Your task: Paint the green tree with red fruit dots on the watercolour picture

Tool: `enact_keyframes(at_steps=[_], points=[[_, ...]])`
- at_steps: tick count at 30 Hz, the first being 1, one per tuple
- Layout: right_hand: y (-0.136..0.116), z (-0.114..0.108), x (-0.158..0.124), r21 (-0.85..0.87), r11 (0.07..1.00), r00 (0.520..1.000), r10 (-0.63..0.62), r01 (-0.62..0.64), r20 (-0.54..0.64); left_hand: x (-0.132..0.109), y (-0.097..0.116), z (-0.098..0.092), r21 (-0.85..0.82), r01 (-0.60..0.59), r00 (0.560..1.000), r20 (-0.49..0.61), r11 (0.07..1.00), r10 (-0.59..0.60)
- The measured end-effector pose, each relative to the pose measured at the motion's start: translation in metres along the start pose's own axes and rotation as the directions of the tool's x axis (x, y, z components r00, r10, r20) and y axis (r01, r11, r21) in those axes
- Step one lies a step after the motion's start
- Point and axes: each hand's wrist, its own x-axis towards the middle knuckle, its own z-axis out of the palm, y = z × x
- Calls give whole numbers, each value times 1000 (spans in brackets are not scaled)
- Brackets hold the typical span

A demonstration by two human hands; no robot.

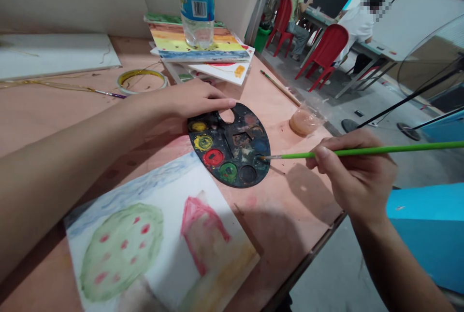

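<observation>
My left hand [197,98] grips the upper edge of a black oval palette [237,133], thumb by its hole and the other fingers partly hidden. Yellow, red, green and dark paints fill the palette's wells. In my right hand [357,172] is a paintbrush [337,151] with a green handle, held in a pinch. Its bristles touch a dark well at the palette's right rim. Below the palette lies a painting [170,249] with a green tree dotted red, a pink-outlined house and a blue band of sky.
A plastic bottle [197,7] stands on stacked paintings [203,51] at the back. Nearby are a tape roll [141,81], another brush [281,88], a clear cup of water [306,120] and a white canvas [54,56]. Two people sit on red chairs [324,51] beyond the table edge.
</observation>
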Motion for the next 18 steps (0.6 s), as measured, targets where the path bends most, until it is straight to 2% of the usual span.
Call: enact_keyframes(at_steps=[3, 7, 11, 15, 18], points=[[1, 2, -2, 64, 998, 998, 16, -20, 66, -1, 2, -2, 9, 17, 1000, 14, 1000, -17], [5, 2, -4, 59, 998, 998, 20, -17, -53, -4, 5, -5, 10, 18, 999, 37, 1000, -18], [8, 3, -5, 137, 989, 999, 47, -49, 14, -4, 4, -5, 14, -4, 1000, 29, 1000, 4], [10, 6, -8, 158, 987, 996, 40, -26, -81, -3, 2, -4, 26, -13, 1000, 22, 1000, 13], [10, 9, -10, 165, 986, 998, 9, 0, -57, -3, 1, -3, 16, -27, 999, 19, 1000, 27]])
